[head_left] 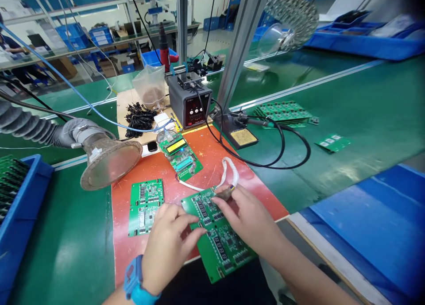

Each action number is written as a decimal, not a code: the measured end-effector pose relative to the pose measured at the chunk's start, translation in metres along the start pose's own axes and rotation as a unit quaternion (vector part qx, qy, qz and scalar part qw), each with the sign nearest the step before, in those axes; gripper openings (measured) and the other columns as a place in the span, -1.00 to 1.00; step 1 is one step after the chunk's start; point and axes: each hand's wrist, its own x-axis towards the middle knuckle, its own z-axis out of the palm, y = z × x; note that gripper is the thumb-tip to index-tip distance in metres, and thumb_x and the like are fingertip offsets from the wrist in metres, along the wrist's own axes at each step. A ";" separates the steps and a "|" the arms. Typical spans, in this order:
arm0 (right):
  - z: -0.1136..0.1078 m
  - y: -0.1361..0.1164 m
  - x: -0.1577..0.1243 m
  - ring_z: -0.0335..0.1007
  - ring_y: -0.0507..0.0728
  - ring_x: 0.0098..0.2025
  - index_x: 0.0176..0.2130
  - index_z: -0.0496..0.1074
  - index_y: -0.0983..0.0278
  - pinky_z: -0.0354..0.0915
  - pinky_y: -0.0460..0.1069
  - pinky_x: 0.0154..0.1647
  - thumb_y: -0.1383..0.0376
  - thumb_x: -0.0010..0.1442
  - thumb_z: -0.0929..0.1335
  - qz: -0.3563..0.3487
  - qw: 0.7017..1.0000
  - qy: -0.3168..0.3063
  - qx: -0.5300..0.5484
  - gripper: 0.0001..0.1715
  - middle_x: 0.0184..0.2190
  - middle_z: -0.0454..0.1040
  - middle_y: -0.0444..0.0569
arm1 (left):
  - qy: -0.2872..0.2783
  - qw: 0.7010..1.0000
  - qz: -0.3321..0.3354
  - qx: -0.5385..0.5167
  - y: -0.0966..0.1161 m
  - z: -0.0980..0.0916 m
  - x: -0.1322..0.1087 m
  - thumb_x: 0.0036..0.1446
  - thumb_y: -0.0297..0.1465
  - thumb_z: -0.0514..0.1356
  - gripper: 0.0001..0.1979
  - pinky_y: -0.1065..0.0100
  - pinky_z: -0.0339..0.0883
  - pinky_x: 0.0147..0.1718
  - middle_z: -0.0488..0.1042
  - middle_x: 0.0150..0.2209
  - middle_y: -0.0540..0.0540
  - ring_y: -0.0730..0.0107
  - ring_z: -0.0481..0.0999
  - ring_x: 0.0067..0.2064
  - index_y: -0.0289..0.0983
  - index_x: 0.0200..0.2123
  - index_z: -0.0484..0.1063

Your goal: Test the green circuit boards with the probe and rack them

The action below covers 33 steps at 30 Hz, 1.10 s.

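I have the left hand [174, 243] holding the twin-display circuit board [229, 243], six o'clock, by its edge; the right hand [247, 212] grips a cable connector [225, 193]. Around: fume-extraction hood [111, 163] at nine, soldering station [189, 101] eleven, looping black cord [309, 153] three.

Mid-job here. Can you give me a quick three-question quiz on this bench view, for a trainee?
1. Multiple choice: what does the right hand hold?
A) A soldering iron
B) An end of the white cable
C) A screwdriver
2. True or false: the blue watch is on the right wrist.
3. Short answer: what colour is the display on the circuit board lying beyond the hands, on the orange mat?

Key:
1. B
2. False; it is on the wrist of the left hand.
3. Yellow
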 end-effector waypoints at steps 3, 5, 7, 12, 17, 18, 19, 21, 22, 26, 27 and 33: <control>0.000 0.001 0.000 0.41 0.18 -0.29 -0.34 0.35 0.28 0.35 0.09 -0.30 0.22 0.19 0.24 -0.003 1.000 0.002 -0.002 -0.81 -0.38 0.47 0.03 | 0.007 1.000 0.011 0.006 0.003 0.002 0.001 0.08 -0.36 0.21 -0.92 0.23 0.22 -0.35 0.35 -0.43 -0.07 0.29 0.30 -0.32 -0.20 -0.33 0.48; 0.001 0.002 0.000 0.41 0.18 -0.28 -0.34 0.35 0.28 0.35 0.09 -0.29 0.22 0.19 0.24 -0.005 1.000 0.004 0.001 -0.81 -0.37 0.47 0.03 | 0.010 0.999 0.032 0.009 0.003 0.002 0.002 0.08 -0.41 0.20 -0.93 0.25 0.21 -0.36 0.34 -0.43 -0.07 0.30 0.30 -0.32 -0.22 -0.32 0.47; 0.001 0.002 0.000 0.41 0.17 -0.27 -0.33 0.35 0.27 0.35 0.09 -0.28 0.22 0.20 0.24 -0.007 1.000 0.003 0.005 -0.82 -0.36 0.47 0.03 | 0.005 0.999 0.048 0.005 0.002 0.001 0.004 0.07 -0.43 0.20 -0.93 0.26 0.20 -0.36 0.34 -0.43 -0.07 0.31 0.29 -0.32 -0.24 -0.32 0.46; 0.000 0.004 -0.002 0.41 0.17 -0.26 -0.32 0.33 0.28 0.34 0.09 -0.27 0.23 0.20 0.25 -0.005 1.000 -0.006 0.007 -0.83 -0.36 0.46 0.02 | -0.020 0.998 0.061 -0.024 -0.001 -0.002 0.008 0.07 -0.45 0.21 -0.94 0.28 0.18 -0.36 0.34 -0.44 -0.05 0.35 0.29 -0.34 -0.25 -0.33 0.46; 0.001 0.006 -0.002 0.41 0.18 -0.25 -0.31 0.35 0.28 0.35 0.10 -0.25 0.22 0.19 0.25 -0.005 1.000 -0.001 0.008 -0.82 -0.35 0.47 0.03 | -0.031 0.998 0.036 -0.028 -0.001 -0.003 0.005 0.08 -0.39 0.21 -0.93 0.27 0.20 -0.34 0.35 -0.42 -0.05 0.33 0.30 -0.32 -0.21 -0.32 0.47; 0.001 0.006 -0.001 0.41 0.19 -0.25 -0.31 0.35 0.28 0.35 0.10 -0.25 0.21 0.19 0.26 -0.004 1.000 -0.001 0.010 -0.82 -0.35 0.47 0.03 | -0.033 0.999 0.030 -0.028 -0.001 -0.003 0.004 0.08 -0.37 0.21 -0.92 0.26 0.20 -0.34 0.35 -0.42 -0.05 0.32 0.30 -0.31 -0.21 -0.31 0.47; 0.001 0.006 0.000 0.42 0.19 -0.25 -0.31 0.35 0.28 0.35 0.10 -0.25 0.21 0.18 0.26 -0.001 1.000 -0.002 0.012 -0.82 -0.35 0.47 0.03 | -0.035 0.999 0.026 -0.027 -0.001 -0.003 0.003 0.09 -0.34 0.20 -0.90 0.26 0.21 -0.34 0.35 -0.41 -0.06 0.31 0.30 -0.31 -0.20 -0.30 0.46; -0.003 0.004 -0.001 0.42 0.18 -0.26 -0.33 0.36 0.28 0.35 0.09 -0.25 0.21 0.18 0.27 0.005 1.000 -0.002 0.022 -0.82 -0.36 0.48 0.02 | -0.032 0.999 0.020 -0.024 -0.001 -0.004 0.002 0.12 -0.30 0.17 -0.84 0.24 0.22 -0.31 0.34 -0.38 -0.08 0.29 0.30 -0.28 -0.20 -0.24 0.45; -0.006 0.003 -0.003 0.43 0.17 -0.26 -0.33 0.37 0.27 0.35 0.07 -0.25 0.21 0.17 0.28 0.010 1.000 0.004 0.028 -0.82 -0.36 0.49 0.01 | -0.025 0.999 0.015 -0.019 -0.001 -0.004 0.001 0.14 -0.30 0.15 -0.81 0.23 0.22 -0.29 0.34 -0.36 -0.09 0.29 0.30 -0.27 -0.21 -0.19 0.43; -0.027 -0.004 -0.024 0.45 0.10 -0.33 -0.29 0.37 0.25 0.38 -0.03 -0.33 0.20 0.17 0.28 0.026 0.998 0.026 0.043 -0.83 -0.39 0.50 -0.04 | 0.020 0.999 -0.033 0.005 -0.008 -0.007 0.006 0.20 -0.31 0.06 -0.71 0.20 0.23 -0.24 0.32 -0.32 -0.10 0.29 0.31 -0.26 -0.23 -0.02 0.33; -0.032 -0.005 -0.031 0.46 0.08 -0.37 -0.28 0.37 0.25 0.39 -0.05 -0.37 0.21 0.17 0.28 0.021 0.999 0.017 0.039 -0.83 -0.40 0.50 -0.05 | 0.019 0.999 -0.045 0.006 -0.010 -0.007 0.007 0.20 -0.30 0.06 -0.69 0.21 0.23 -0.23 0.31 -0.32 -0.09 0.30 0.32 -0.26 -0.22 -0.01 0.32; -0.033 -0.001 -0.057 0.46 0.05 -0.35 -0.25 0.34 0.25 0.40 -0.07 -0.34 0.26 0.18 0.27 -0.027 1.000 0.002 -0.008 -0.87 -0.40 0.49 -0.07 | -0.005 0.997 -0.079 -0.022 -0.022 -0.005 0.016 0.17 -0.24 0.08 -0.69 0.25 0.26 -0.24 0.30 -0.34 -0.05 0.33 0.33 -0.27 -0.23 -0.05 0.36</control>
